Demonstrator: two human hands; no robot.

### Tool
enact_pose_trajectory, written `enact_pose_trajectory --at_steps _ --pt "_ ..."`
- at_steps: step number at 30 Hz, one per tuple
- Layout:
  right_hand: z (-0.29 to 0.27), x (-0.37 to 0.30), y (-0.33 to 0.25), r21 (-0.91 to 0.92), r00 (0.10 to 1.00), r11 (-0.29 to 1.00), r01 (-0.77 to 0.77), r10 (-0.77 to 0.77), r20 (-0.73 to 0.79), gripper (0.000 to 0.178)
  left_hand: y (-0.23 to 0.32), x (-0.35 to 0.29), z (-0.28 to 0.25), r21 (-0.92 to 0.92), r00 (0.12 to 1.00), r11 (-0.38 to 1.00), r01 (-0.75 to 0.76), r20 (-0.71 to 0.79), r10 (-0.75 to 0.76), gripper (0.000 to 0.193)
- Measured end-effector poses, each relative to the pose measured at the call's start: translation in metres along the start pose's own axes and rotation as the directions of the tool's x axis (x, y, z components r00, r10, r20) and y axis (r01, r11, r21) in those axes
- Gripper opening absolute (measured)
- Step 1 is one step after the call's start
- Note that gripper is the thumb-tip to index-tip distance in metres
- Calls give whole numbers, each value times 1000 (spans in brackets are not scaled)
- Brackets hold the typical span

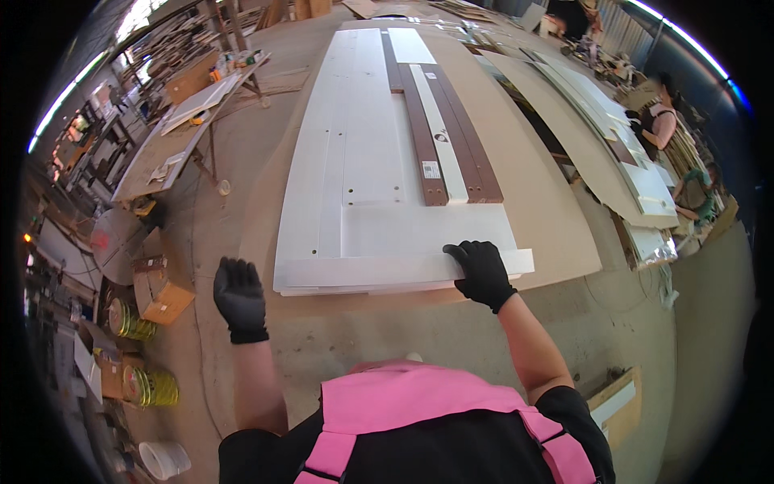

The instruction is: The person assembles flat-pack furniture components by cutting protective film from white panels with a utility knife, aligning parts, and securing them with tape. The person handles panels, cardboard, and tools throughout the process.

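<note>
Right hand (481,276) fingers curl over the white strip (379,269), laid along the white panel's (371,165) near edge. Left hand (240,300) half-curled off near-left corner; contents cannot be determined. Right of brown boards (472,153), bare cardboard (552,202) gives room.

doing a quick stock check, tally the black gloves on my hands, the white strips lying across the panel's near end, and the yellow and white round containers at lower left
Black gloves: 2
White strip: 1
Yellow containers: 2
White container: 1
Total: 6
</note>
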State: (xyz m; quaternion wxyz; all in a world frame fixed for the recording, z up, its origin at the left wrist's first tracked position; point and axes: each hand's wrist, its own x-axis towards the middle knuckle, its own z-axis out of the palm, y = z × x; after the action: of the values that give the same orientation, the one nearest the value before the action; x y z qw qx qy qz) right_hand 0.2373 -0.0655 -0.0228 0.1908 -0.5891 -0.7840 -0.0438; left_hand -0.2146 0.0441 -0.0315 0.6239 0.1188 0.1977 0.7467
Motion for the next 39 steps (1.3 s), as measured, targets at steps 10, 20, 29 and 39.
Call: enact_pose_trajectory --at_steps 10,20,29,39 --pt "41 16 84 195 994 981 -9 -12 108 67 -17 -65 -13 277 968 961 6 -241 64 23" --pt "26 29 39 347 965 936 61 34 -262 61 22 -106 -78 720 799 692 47 -444 407 22" --pt "8 96 -96 673 965 700 241 -102 -240 46 140 -282 -395 594 481 539 597 -803 352 20" --pt "96 207 -378 729 799 421 539 -528 -286 36 210 -252 -451 446 317 879 172 -869 379 24"
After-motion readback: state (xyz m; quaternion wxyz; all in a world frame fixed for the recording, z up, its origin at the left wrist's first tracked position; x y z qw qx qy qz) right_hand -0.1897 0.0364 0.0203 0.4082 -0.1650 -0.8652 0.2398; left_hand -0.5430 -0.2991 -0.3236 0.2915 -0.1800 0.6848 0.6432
